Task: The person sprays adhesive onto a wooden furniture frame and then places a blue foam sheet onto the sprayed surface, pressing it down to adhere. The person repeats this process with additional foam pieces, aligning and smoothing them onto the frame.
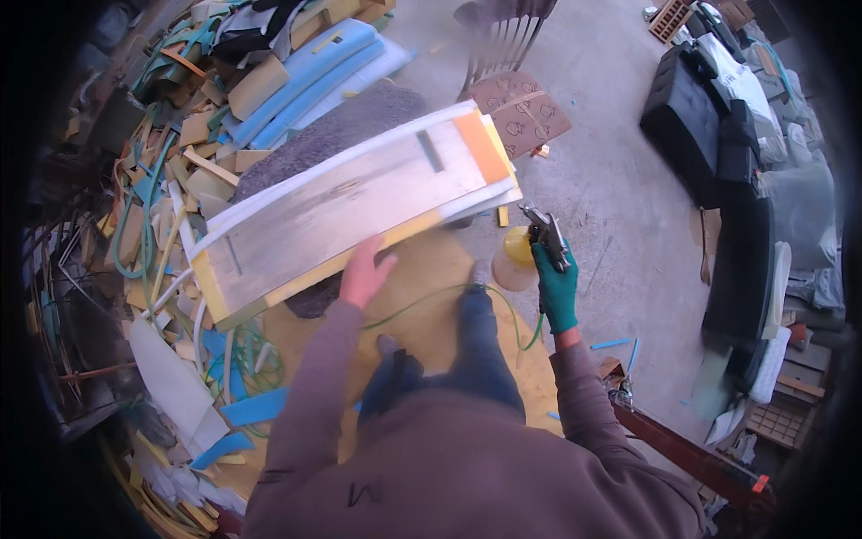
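My bare left hand [363, 274] is open, its fingers spread at the near edge of a long padded panel [359, 199]. The panel has a worn, pale wooden face, with white and yellow foam along its sides and an orange patch at the far right end. It lies tilted across a dark grey fuzzy piece [332, 126]. In a green glove, my right hand [557, 287] is closed around a metal spray gun [549, 235]. A thin green hose [514, 310] runs below that hand. Beside the gun is a whitish container [513, 273] with a yellow top; I cannot tell whether they are joined.
Foam offcuts [202, 180] and blue foam sheets [310, 76] are heaped at the left. A wooden chair [507, 40] and a brown patterned box [525, 112] stand beyond the panel. Black upholstered pieces [741, 260] line the right side. A yellowish sheet [431, 256] lies underfoot.
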### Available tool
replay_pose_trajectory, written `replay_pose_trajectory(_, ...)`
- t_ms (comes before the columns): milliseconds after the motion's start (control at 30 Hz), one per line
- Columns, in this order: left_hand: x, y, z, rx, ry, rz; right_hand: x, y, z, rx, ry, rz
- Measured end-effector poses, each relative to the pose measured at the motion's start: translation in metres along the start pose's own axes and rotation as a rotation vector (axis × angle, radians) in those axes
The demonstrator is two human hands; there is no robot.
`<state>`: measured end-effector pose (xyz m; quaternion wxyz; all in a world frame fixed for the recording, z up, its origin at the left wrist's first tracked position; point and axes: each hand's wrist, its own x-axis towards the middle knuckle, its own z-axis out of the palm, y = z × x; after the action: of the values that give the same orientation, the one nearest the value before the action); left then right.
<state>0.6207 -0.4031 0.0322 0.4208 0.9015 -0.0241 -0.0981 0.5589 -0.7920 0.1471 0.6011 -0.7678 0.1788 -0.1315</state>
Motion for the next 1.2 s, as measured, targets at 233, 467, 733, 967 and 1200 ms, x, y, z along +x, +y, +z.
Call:
replay_pose_trajectory(233,-0.309,-0.195,-0.092,-0.087,-0.187,-0.496,-0.056,0.001,0.08,-0.209,-0.055,-0.141)
replay_pose_trajectory(467,-0.594,-0.307,-0.182,0.519,-0.481,-0.838,-0.062,0.002,0.113,-0.337,-0.063,-0.224)
replay_pose_trajectory(733,-0.63,-0.205,-0.105,0.123,-0.463,-0.834,-0.04,-0.005,0.096,-0.274,-0.064,-0.145)
replay_pose_trajectory(967,-0.558,-0.145,-0.049,-0.099,-0.025,-0.622,-0.005,0.016,0.056,-0.362,0.005,-0.2)
replay_pose_trajectory(1200,-0.535,-0.125,-0.041,-0.353,0.038,-1.063,0.026,0.031,0.024,-0.248,0.067,-0.178)
